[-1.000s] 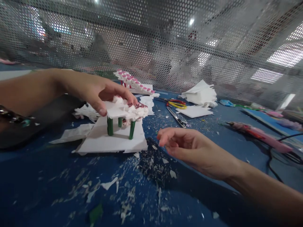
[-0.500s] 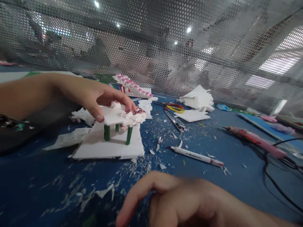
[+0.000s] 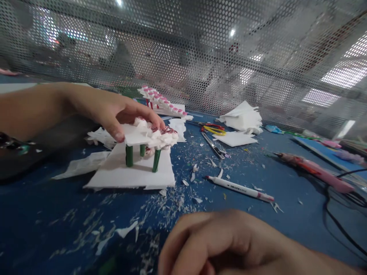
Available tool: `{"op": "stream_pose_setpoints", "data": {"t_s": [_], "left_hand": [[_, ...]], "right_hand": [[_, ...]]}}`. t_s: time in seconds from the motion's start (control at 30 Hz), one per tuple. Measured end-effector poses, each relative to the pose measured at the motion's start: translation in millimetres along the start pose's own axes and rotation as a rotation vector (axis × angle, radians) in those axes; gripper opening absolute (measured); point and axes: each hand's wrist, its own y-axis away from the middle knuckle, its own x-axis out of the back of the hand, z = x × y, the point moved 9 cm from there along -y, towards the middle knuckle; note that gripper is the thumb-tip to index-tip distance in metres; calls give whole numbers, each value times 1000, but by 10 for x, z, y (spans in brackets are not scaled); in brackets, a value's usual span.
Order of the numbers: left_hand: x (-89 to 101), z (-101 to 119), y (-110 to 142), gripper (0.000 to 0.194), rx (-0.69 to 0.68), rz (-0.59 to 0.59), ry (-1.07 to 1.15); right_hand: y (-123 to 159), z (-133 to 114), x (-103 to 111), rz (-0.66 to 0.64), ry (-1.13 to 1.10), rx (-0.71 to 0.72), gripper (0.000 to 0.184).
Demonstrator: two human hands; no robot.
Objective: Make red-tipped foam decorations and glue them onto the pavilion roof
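A small craft model (image 3: 137, 136) has a white slab top with frilly white pieces tipped dark red, and green posts on a white base board (image 3: 123, 175). My left hand (image 3: 111, 109) reaches over it from the left, thumb at the slab's near-left edge and fingers on the frilly pieces. It grips the top lightly. Low in front is my right hand (image 3: 223, 240), fingers curled inward, tips hidden or cut off by the frame. Whether anything is in it, I cannot make out. A white marker (image 3: 241, 188) with a dark red tip lies beyond it.
A second model (image 3: 162, 101) with pink-tipped pieces stands behind. Scissors (image 3: 213, 130), a cutter knife (image 3: 213, 145) and stacked white sheets (image 3: 241, 118) lie further back. At right is a pink corded tool (image 3: 318, 172). White scraps (image 3: 126, 230) litter the blue table; perforated metal (image 3: 183, 57) rises behind.
My right hand's fingers have curled in more, the index finger drawing back to the right. My left hand stays on the model. The view has shifted slightly.
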Motion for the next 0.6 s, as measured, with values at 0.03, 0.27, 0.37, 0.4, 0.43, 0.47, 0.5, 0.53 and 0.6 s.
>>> {"op": "stream_pose_setpoints", "data": {"t_s": [0.03, 0.27, 0.37, 0.4, 0.43, 0.47, 0.5, 0.53, 0.6], "left_hand": [[-2, -11, 3, 69, 7, 1, 18], [8, -21, -6, 65, -12, 0, 41], [21, -12, -14, 59, -30, 11, 4], [22, -12, -14, 58, -32, 11, -6], [21, -16, -13, 58, -30, 8, -13], [21, -20, -10, 58, -28, 7, -16], [25, -24, -8, 58, -25, 9, -17], [31, -26, -6, 59, -24, 16, -20], [31, -38, -6, 59, -13, 19, -25]], "right_hand": [[-16, 12, 33, 39, 0, -17, 20], [-68, -168, 469, 353, 426, 91, 11], [-94, -357, 636, 464, 1044, 220, 23], [-131, -388, 648, 463, 1234, 251, 28], [-184, -389, 675, 456, 1392, 242, 34], [-248, -371, 710, 442, 1520, 209, 38], [-314, -348, 752, 428, 1618, 163, 42], [-378, -324, 793, 415, 1697, 113, 44], [-486, -287, 842, 390, 1806, 46, 46]]}}
